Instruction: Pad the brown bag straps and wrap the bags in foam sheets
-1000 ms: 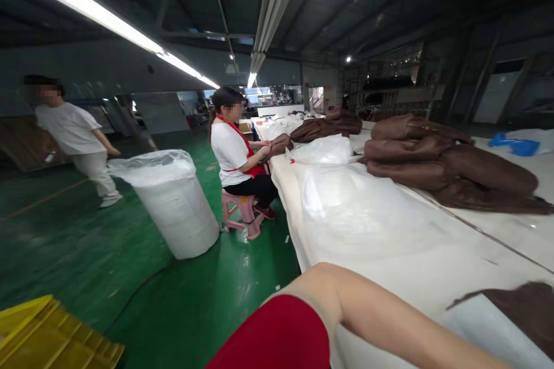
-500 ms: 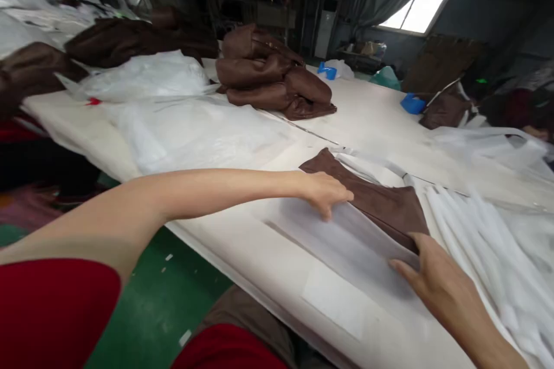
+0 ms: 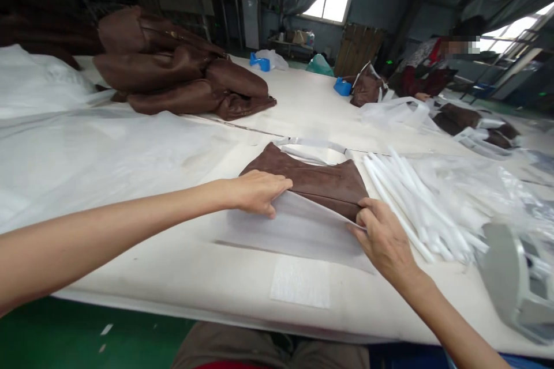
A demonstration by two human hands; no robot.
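Observation:
A brown leather handbag (image 3: 320,181) lies flat on the table, its strap (image 3: 320,143) wrapped in white at the far side. A thin white sheet (image 3: 298,228) covers the bag's near part; whether it is a sleeve or a single layer I cannot tell. At the bag's left side, my left hand (image 3: 259,191) is closed on the sheet's upper edge, thumb over the sheet and fingers against the leather. My right hand (image 3: 385,233) pinches the same edge near the bag's right corner. A small white foam piece (image 3: 300,283) lies in front of the sheet.
Stacked brown bags (image 3: 177,69) stand at the far left behind clear plastic bags (image 3: 99,155). White rods (image 3: 424,213) and a grey tape dispenser (image 3: 504,277) lie on the right. Blue dispensers (image 3: 341,86) stand farther back. Another person (image 3: 426,69) is across the table.
My view has swung right, bringing in the tape dispenser and the other person. My right hand has gone from spread fingers to pinching the sheet's edge. My left hand stays at the bag's left side.

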